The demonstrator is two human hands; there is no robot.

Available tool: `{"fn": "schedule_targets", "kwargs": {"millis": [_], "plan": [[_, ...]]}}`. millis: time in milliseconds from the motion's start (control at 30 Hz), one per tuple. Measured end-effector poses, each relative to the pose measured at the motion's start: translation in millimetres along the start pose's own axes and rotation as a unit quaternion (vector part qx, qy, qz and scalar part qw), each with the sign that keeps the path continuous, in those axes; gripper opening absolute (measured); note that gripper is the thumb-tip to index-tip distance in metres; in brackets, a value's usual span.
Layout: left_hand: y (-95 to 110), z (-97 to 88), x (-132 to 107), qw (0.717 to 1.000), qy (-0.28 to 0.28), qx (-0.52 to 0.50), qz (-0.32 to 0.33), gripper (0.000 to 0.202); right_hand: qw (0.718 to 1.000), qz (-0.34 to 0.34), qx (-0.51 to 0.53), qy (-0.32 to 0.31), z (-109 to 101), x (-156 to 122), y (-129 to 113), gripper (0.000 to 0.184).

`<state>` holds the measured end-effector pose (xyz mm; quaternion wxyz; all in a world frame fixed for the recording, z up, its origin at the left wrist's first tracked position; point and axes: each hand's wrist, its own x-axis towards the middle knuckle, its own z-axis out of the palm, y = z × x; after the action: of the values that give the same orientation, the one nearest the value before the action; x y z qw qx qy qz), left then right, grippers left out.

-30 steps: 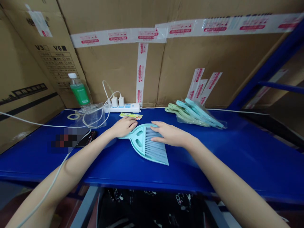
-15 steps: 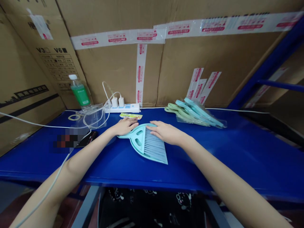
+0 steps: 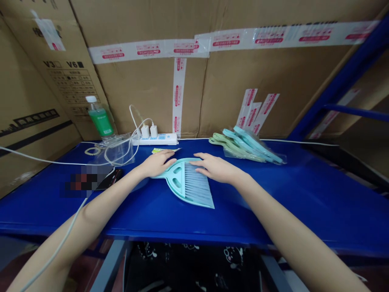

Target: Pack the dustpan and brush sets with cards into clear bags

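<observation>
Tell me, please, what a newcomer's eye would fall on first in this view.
Most likely the light-blue brush and dustpan set at the middle of the blue table, with the left grip at its handle and the right grip over its bristles. Next might come the green and blue bundle in clear plastic, toward the back right, and the green-labelled bottle at the back left.

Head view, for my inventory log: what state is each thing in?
Dustpan, lying flat
Brush, nested in it
Bottle, capped
Power strip, two chargers plugged in
Cables, looped
Green and blue tools, at least partly bagged
Left hand, on the handle
Right hand, spread over bristles
</observation>
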<state>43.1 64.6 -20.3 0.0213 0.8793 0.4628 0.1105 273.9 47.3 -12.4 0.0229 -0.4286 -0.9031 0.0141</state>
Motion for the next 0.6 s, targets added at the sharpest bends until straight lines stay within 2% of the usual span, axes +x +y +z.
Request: {"fn": "schedule_targets", "kwargs": {"millis": [200, 433, 600], "plan": [[11, -5.2, -7, 0.998, 0.017, 0.010, 0.060, 0.046, 1.000, 0.010, 0.000, -0.010, -6, -3, 3, 0.037], [28, -10.6, -17, 0.990, -0.013, 0.005, 0.140, 0.044, 1.000, 0.000, 0.006, -0.005, -7, -3, 3, 0.035], [34, -7.0, -22, 0.988, -0.004, 0.054, 0.147, 0.043, 1.000, 0.021, -0.003, 0.000, -6, -1, 3, 0.033]]}}
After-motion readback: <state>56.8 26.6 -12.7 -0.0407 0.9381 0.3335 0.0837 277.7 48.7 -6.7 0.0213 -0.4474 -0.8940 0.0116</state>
